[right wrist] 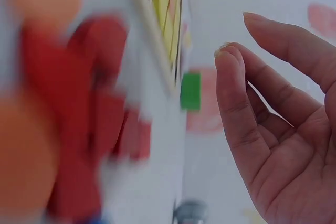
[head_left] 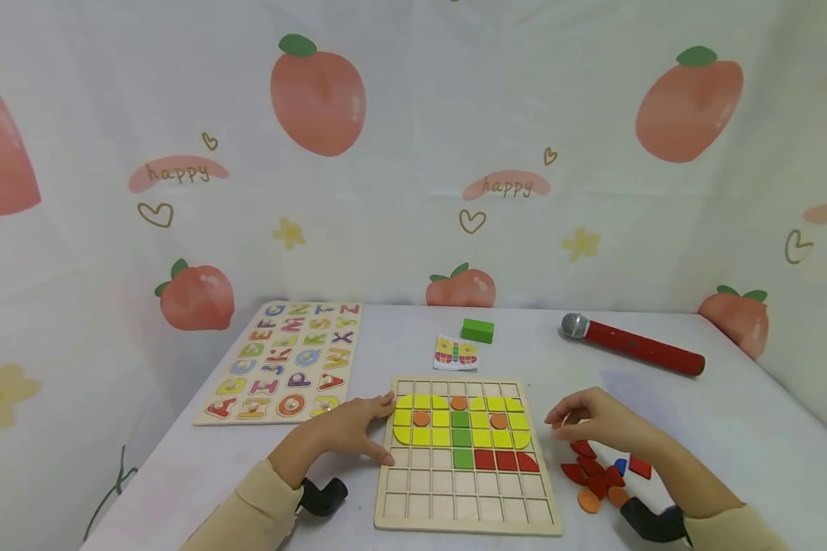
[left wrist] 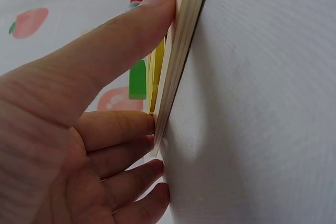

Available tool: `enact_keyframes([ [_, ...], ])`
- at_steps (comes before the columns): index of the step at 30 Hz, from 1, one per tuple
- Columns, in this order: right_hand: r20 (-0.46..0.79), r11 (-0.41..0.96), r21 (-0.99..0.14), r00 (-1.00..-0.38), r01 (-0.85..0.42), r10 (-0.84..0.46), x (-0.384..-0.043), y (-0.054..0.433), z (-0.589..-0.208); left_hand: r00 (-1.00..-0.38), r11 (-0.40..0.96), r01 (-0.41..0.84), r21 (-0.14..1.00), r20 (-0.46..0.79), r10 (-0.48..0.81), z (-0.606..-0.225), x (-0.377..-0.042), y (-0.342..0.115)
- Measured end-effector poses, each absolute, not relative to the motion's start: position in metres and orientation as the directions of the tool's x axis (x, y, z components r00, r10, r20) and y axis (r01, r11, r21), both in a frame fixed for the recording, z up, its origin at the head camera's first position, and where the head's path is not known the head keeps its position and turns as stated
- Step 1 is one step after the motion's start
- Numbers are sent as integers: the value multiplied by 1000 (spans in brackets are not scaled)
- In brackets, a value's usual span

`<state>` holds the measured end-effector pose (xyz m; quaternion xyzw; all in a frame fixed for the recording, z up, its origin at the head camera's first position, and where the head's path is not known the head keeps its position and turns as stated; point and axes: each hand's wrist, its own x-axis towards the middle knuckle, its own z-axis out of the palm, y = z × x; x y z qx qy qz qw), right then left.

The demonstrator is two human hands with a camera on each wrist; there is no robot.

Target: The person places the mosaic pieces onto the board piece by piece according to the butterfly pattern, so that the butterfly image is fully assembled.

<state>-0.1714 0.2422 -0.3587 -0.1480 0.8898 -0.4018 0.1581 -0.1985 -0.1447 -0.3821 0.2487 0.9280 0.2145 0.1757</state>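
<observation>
A wooden grid board (head_left: 469, 526) lies on the table, its upper rows filled with yellow, orange and green pieces. Three red pieces (head_left: 505, 461) continue right of the green column. My left hand (head_left: 348, 427) touches the board's left edge, thumb low and fingers higher up; in the left wrist view the thumb (left wrist: 121, 40) rests on the rim. To the right of the board, my right hand (head_left: 603, 419) hovers with nothing in it, fingers loosely bent, thumb apart. Just under it lies a loose pile of red pieces (head_left: 596, 484), blurred in the right wrist view.
Behind the board lie a small picture card (head_left: 455, 353) and a green block (head_left: 478, 330). An alphabet puzzle board (head_left: 282, 367) is at the left. A red microphone (head_left: 641, 346) lies at the back right. Orange discs (head_left: 589, 501) and a blue piece (head_left: 620, 466) sit by the red pile.
</observation>
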Motion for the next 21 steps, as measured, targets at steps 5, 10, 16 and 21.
enact_keyframes([
  [5,-228,650,-760,-928,-21,-296,-156,281,-364,-813,790,387,476,-228,536,-383,-200,-144],
  [10,-257,671,-741,-932,20,-256,-148,308,-372,-810,780,394,485,-218,545,-384,-200,-146],
  [16,-271,691,-718,-949,90,-159,-141,333,-382,-811,774,402,488,-203,549,-384,-199,-147],
  [21,-287,733,-662,-956,155,-57,-137,346,-392,-810,776,402,486,-206,548,-384,-200,-147],
])
